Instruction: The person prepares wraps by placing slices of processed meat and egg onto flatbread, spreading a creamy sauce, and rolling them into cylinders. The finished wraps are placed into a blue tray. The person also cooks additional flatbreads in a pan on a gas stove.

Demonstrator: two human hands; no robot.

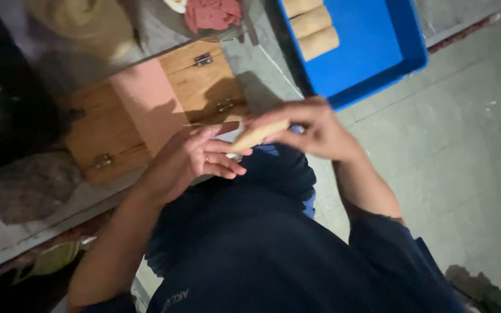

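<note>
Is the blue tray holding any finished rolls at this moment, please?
Yes, three tan rolls lie side by side in the blue tray, at its upper left end.

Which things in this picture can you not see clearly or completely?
- Pale roll, head view: both hands cover its ends, so its full length and each grip stay unclear.
- Left hand and right hand: motion blur hides finger detail.
- Blue tray: top edge cuts it off; its rolls show only partly.
- Pink slices on a plate: cut by the top edge.
- Wooden hinged box: a pink sheet covers its middle.
</note>
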